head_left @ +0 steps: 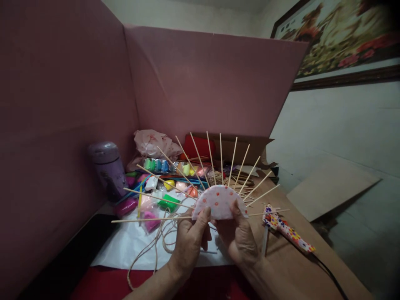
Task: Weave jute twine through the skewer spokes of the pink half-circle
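Observation:
Between my two hands is a half-round pad covered in pale pink cloth with red dots (218,200). Several thin wooden sticks (221,154) fan out from its curved edge and sides. My left hand (192,237) is closed on the pad's lower left corner, thumb on the front face. On the lower right, my right hand (239,233) pinches it the same way, with the thumb on the cloth. The fingers behind the pad are mostly hidden. Loose twine (158,237) lies on the white sheet beside my left hand.
Packets of coloured clay (168,203) crowd the table's left and back, near a purple flask (108,171). A flower-patterned glue gun (287,229) with a black cord rests at the right. Pink boards (212,83) wall the left and back. A plastic bag (156,143) sits behind.

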`<state>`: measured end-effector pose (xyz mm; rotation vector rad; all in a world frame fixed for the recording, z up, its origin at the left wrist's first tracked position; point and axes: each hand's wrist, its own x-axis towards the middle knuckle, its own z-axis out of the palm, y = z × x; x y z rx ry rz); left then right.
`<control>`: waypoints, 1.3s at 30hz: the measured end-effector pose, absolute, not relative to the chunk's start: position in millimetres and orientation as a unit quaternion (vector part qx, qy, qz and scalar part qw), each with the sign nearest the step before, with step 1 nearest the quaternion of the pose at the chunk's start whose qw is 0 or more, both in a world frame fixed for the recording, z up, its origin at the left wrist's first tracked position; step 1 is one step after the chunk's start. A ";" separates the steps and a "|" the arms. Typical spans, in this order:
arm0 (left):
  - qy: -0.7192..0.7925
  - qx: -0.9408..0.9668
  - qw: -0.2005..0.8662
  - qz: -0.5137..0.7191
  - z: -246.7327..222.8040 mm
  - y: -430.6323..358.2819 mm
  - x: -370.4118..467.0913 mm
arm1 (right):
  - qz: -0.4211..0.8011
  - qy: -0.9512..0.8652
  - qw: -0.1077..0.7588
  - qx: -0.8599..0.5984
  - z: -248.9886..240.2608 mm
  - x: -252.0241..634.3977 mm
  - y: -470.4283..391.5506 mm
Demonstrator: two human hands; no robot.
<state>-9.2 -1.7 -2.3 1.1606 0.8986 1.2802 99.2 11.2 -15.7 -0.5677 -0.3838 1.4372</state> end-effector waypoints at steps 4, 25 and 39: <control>0.371 0.496 0.555 0.555 -6.8 1.1 -11.1 | 0.642 -0.172 0.701 -0.258 -12.1 98.8 9.2; 0.281 0.294 0.711 0.574 14.1 9.2 -3.3 | 0.405 -0.366 0.748 -0.376 -25.6 104.6 8.6; 0.270 0.316 0.713 0.565 12.8 11.1 -9.6 | 0.353 -0.481 0.724 -0.347 -7.3 108.8 -0.6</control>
